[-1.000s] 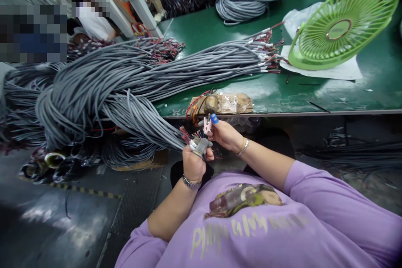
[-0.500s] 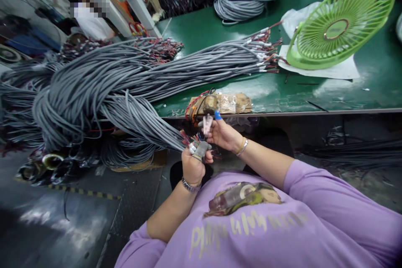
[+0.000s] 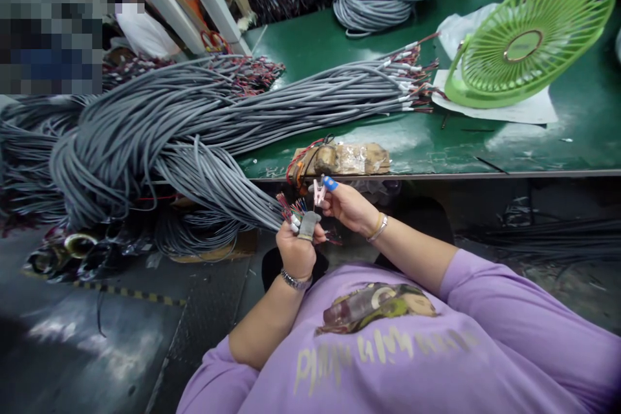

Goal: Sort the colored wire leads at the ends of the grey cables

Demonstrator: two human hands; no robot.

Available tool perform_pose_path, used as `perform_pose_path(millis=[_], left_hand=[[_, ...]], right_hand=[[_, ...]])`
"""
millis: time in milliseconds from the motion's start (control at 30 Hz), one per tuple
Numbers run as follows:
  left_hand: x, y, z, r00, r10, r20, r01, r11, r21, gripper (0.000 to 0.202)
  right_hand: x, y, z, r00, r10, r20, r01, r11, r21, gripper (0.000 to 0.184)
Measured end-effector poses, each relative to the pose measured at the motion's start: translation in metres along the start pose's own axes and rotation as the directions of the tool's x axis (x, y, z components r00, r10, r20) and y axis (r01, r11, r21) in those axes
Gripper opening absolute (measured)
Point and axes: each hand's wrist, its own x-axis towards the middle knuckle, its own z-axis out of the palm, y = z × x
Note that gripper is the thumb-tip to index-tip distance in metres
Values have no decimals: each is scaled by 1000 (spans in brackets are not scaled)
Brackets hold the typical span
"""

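Observation:
My left hand (image 3: 297,252) is closed around a grey multi-core cable (image 3: 272,215) near its stripped end, with a grey wrap over the thumb. Thin coloured wires (image 3: 299,205) fan out just above that thumb. My right hand (image 3: 353,208), with blue tape on its thumb, pinches a small pink clip (image 3: 319,193) that looks like a clothespin. The clip is just above the wires; whether its jaws grip a wire is too small to tell. Many more grey cables (image 3: 218,171) run from the left toward my left hand.
A wooden block with a metal cylinder (image 3: 326,159) and wires lies at the edge of the green table (image 3: 301,32). Further back are a cable bundle (image 3: 310,100), a cable coil (image 3: 383,0) and a green fan (image 3: 524,45). Another person (image 3: 140,29) is at the upper left.
My right thumb has tipped over to the left against the pink clip, whose legs now show more spread. My left hand has shifted slightly up and left, still on the cable.

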Motion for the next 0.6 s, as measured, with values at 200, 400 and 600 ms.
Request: perform_pose_path(millis=[200,400,600], left_hand=[[1,-1,0,1000,-30,-5,31,999,38,28],[-1,-2,0,999,-46,9,46,998,50,28],[-4,-4,-2,999,-39,14,38,998,58,27]], right_hand=[[6,2,3,998,58,-14,-58,997,47,45],[11,6,4,997,54,-49,-48,991,123,44],[10,7,4,994,93,-59,-84,986,143,51]])
